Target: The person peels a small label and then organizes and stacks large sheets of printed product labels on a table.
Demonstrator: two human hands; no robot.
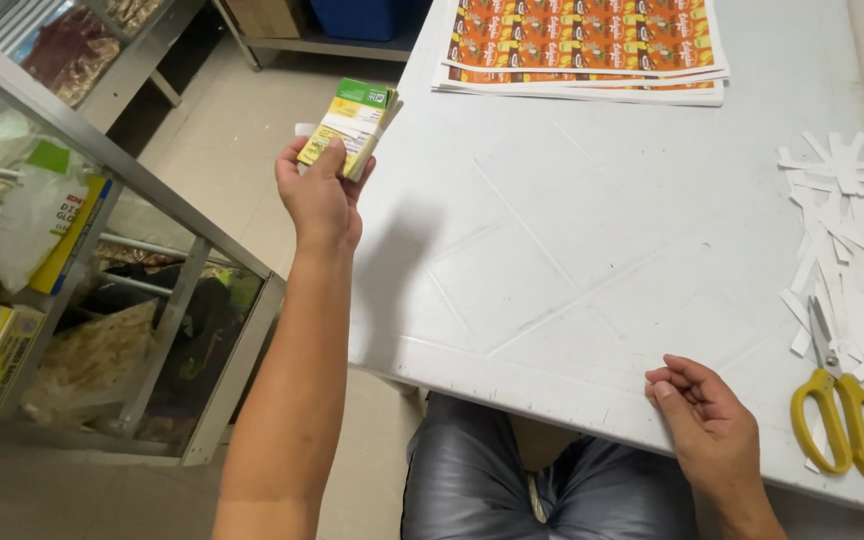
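My left hand (320, 195) is raised off the left edge of the white table (572, 240) and grips a stack of small yellow-and-green printed cards (350, 125). Near the front edge of the table rests my right hand (707, 425), fingers loosely curled, holding nothing. Yellow-handled scissors (847, 415) lie just right of that hand. A stack of orange printed sheets (582, 45) sits at the far side of the table.
Several white paper strips (847, 260) are scattered at the table's right side. A metal-framed glass cabinet (102, 260) with bags and boxes stands to the left. A blue bin (362, 18) is on the floor beyond. My knees (512, 480) are under the table edge.
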